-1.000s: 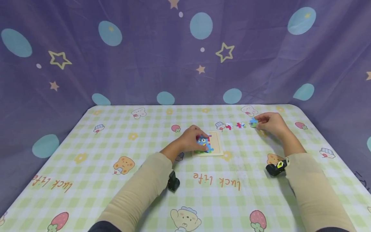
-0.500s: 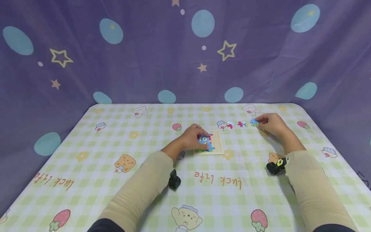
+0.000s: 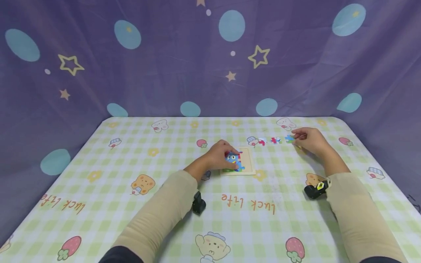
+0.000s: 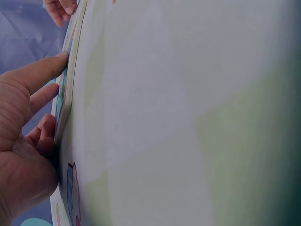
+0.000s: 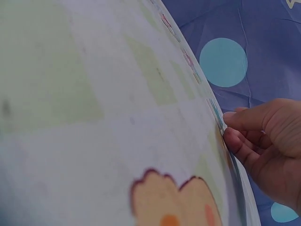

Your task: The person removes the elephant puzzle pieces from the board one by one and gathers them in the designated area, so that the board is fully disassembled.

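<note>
My left hand (image 3: 218, 156) rests over a small wooden puzzle board (image 3: 248, 162). Its thumb and a finger touch the blue picture pieces (image 3: 233, 157) laid in the left part, and the hand hides the board's left side. In the left wrist view, fingertips (image 4: 61, 55) press on top of the board, seen edge-on. My right hand (image 3: 310, 139) has finger and thumb at the right edge of a blue and green puzzle piece (image 3: 289, 138), flat on the table. From the right wrist view, the fingertips (image 5: 228, 117) meet right at that piece's edge.
Two loose puzzle pieces, a red and white one (image 3: 262, 141) and a red and blue one (image 3: 274, 140), lie in a row left of the right hand's piece. A checked cloth (image 3: 164, 215) covers the table, with a purple curtain (image 3: 171, 65) behind it.
The blue and green piece at my right hand has gone from tilted up to lying flat on the table. My left hand stays on the board. The head view has shifted slightly.
</note>
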`<state>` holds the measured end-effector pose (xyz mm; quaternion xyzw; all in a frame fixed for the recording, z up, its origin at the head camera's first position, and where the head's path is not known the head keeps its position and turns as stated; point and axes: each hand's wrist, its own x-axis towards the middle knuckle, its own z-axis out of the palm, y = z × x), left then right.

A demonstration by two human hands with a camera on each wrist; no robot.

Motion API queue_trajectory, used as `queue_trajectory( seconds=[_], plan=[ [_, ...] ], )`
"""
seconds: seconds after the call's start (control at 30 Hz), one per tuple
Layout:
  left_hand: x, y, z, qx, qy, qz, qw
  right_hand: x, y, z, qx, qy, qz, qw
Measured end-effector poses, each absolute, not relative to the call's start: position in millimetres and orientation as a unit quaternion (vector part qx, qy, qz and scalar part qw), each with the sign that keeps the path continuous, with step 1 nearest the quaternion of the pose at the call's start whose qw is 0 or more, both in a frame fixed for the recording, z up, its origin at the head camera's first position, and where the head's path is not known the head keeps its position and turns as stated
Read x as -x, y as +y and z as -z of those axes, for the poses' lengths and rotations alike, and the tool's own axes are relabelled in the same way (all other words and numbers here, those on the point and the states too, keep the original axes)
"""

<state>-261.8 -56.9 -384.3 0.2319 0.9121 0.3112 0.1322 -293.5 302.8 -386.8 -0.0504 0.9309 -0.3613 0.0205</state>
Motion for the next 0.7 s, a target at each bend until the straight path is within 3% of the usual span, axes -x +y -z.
queue_trajectory(
  seconds=[0.7],
  plan=[
    [260.0, -55.7, 381.7, -0.224, 0.912, -0.315, 0.139, 273.0, 287.5, 368.3, 0.042, 0.878, 0.478, -0.004]
  ],
)
